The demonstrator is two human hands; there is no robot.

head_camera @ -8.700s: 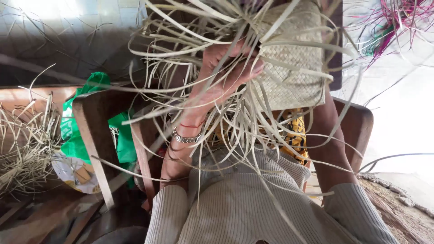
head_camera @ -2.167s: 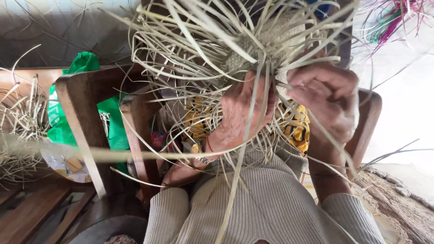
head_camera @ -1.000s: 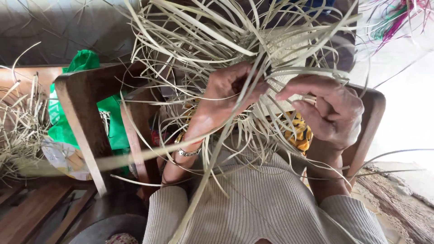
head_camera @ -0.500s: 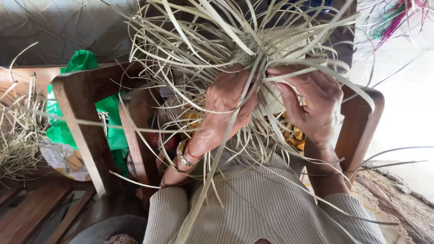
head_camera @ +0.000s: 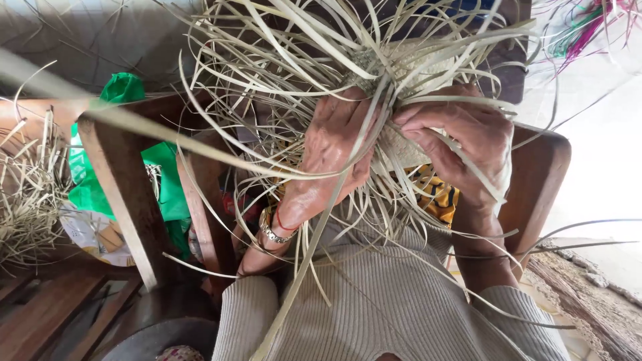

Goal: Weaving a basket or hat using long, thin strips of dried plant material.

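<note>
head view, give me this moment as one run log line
left hand: gripping pale strips | right hand: pinching strips at woven piece | wooden chair: beside

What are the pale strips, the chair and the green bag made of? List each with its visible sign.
Strips: probably dried palm leaf or reed; flat, matte, springy.
Chair: wood; brown with visible grain, slightly glossy.
Green bag: likely thin plastic; shiny, crumpled.

Soft daylight, overexposed right edge, blurred near strand
</note>
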